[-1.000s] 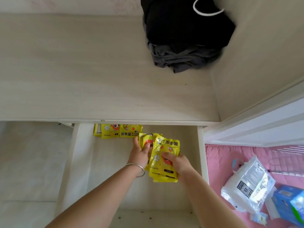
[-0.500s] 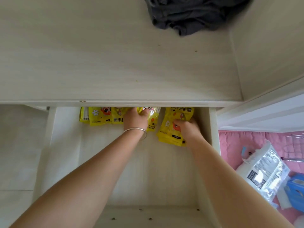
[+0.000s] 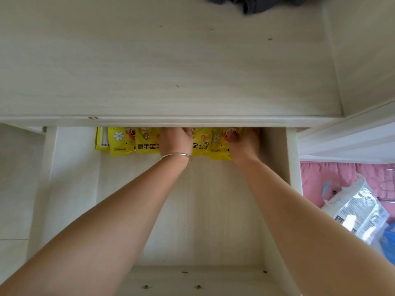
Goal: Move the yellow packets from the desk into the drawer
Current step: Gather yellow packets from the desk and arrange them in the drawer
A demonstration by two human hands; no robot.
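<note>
Deep inside the drawer [image 3: 72,189], both outstretched hands [image 3: 176,139] press yellow packets [image 3: 128,142]; grip hidden.

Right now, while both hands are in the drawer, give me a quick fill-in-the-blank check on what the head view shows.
1. The yellow packets lie in a row at the ___ of the open drawer.
2. The bracelet is on the ___ wrist.
3. The right hand rests on packets at the ___ end of the row.
4. The dark cloth lies on the ___.

Missing words: back; left; right; desk
</note>
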